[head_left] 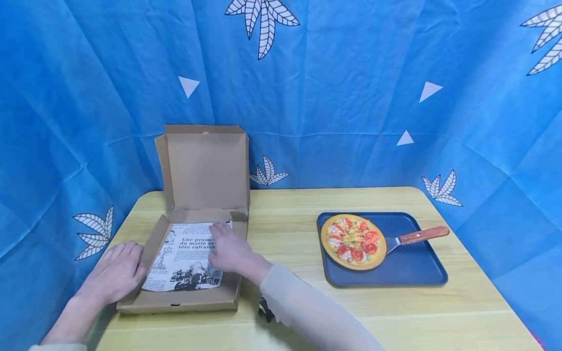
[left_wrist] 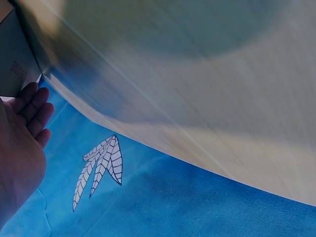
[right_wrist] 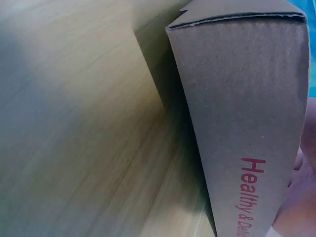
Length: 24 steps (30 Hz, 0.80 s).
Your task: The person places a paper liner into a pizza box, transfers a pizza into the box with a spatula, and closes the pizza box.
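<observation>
A cardboard pizza box [head_left: 206,168] stands at the left with its lid raised at the back. Inside its base lies a sheet of newsprint-style paper [head_left: 186,253], printed with black text and pictures. My right hand [head_left: 232,248] rests on the right part of this paper, fingers stretched forward and palm down. At the box's left wall, my left hand [head_left: 114,270] touches the rim, with the thumb side nearest the box. The left wrist view shows relaxed fingers [left_wrist: 37,106] beside the box's outer side. Most of the right hand is hidden behind the box wall [right_wrist: 242,98] in the right wrist view.
To the right on the wooden table [head_left: 285,219] is a dark blue tray [head_left: 395,273]. A pizza [head_left: 353,242] lies on its left part, with a wooden-handled server [head_left: 423,235] reaching under it. Blue patterned cloth [head_left: 342,97] hangs around the table.
</observation>
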Each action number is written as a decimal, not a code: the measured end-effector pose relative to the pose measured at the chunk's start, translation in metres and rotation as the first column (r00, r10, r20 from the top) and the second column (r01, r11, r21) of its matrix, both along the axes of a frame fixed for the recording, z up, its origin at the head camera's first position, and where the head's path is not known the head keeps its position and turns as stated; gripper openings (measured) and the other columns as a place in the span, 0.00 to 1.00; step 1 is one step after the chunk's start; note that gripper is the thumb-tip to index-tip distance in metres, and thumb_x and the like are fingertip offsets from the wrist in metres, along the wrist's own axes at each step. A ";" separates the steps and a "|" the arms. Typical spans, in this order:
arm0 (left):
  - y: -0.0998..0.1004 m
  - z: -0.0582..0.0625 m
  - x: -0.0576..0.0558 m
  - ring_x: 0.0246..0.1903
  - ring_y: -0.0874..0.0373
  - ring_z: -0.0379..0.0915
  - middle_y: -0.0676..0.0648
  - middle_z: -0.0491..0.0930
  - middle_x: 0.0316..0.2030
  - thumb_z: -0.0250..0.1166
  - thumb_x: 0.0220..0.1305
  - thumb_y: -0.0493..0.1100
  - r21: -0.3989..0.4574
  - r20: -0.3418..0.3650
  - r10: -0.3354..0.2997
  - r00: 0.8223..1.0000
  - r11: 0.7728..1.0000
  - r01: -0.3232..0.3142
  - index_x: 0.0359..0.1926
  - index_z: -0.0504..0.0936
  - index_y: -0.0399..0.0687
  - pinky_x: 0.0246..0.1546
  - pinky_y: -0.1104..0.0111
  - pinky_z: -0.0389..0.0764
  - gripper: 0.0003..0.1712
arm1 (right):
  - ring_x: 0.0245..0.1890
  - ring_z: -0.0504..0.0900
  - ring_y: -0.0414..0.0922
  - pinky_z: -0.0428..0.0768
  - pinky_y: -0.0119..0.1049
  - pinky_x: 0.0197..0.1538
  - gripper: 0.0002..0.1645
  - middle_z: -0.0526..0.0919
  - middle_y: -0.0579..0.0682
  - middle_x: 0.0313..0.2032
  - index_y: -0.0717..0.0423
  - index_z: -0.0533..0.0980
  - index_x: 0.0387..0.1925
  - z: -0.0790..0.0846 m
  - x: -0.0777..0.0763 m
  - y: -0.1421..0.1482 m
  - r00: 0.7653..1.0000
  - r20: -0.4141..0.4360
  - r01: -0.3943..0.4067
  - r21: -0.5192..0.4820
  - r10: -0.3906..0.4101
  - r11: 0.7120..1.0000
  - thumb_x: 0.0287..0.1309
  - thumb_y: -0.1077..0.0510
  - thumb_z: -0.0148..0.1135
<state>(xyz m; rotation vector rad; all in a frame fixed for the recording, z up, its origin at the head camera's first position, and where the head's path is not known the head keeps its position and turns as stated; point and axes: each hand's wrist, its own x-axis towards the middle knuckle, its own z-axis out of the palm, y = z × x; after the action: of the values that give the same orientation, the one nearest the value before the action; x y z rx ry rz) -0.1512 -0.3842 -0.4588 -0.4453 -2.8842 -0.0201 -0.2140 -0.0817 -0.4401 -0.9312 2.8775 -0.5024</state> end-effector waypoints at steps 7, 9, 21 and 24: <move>0.000 -0.002 0.000 0.46 0.38 0.72 0.38 0.75 0.41 0.61 0.61 0.41 -0.008 -0.002 0.003 1.000 1.000 -0.003 0.47 0.75 0.30 0.56 0.43 0.70 0.18 | 0.78 0.60 0.49 0.59 0.41 0.78 0.48 0.61 0.52 0.78 0.58 0.59 0.79 0.002 0.002 0.007 1.000 -0.020 0.008 -0.083 -0.010 0.996 0.64 0.48 0.68; 0.000 -0.001 0.000 0.46 0.38 0.73 0.38 0.75 0.40 0.61 0.61 0.41 -0.007 -0.007 0.000 1.000 1.000 0.000 0.47 0.75 0.30 0.55 0.43 0.70 0.18 | 0.79 0.59 0.48 0.59 0.42 0.78 0.48 0.60 0.51 0.79 0.57 0.58 0.79 0.003 0.003 0.009 1.000 -0.006 0.014 -0.104 -0.015 0.995 0.65 0.48 0.67; 0.000 0.000 -0.001 0.44 0.38 0.72 0.39 0.74 0.39 0.61 0.61 0.41 -0.015 -0.030 -0.020 0.999 1.000 0.020 0.46 0.74 0.30 0.53 0.43 0.71 0.18 | 0.77 0.62 0.50 0.60 0.42 0.77 0.45 0.62 0.53 0.78 0.57 0.59 0.78 0.011 0.005 0.027 1.000 -0.005 0.025 -0.216 -0.027 0.976 0.67 0.51 0.66; 0.000 -0.001 -0.001 0.44 0.38 0.72 0.39 0.74 0.39 0.61 0.61 0.41 -0.015 -0.022 -0.014 1.000 1.000 0.014 0.46 0.74 0.30 0.53 0.43 0.72 0.18 | 0.77 0.61 0.49 0.59 0.41 0.77 0.43 0.63 0.52 0.77 0.56 0.60 0.78 0.012 0.004 0.031 0.999 -0.007 0.029 -0.235 -0.032 0.972 0.67 0.51 0.66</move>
<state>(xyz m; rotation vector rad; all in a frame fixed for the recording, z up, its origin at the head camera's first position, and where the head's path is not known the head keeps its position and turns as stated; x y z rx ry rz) -0.1518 -0.3841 -0.4602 -0.4652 -2.8615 0.0039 -0.2096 -0.0510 -0.4283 -0.9215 2.8912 -0.8584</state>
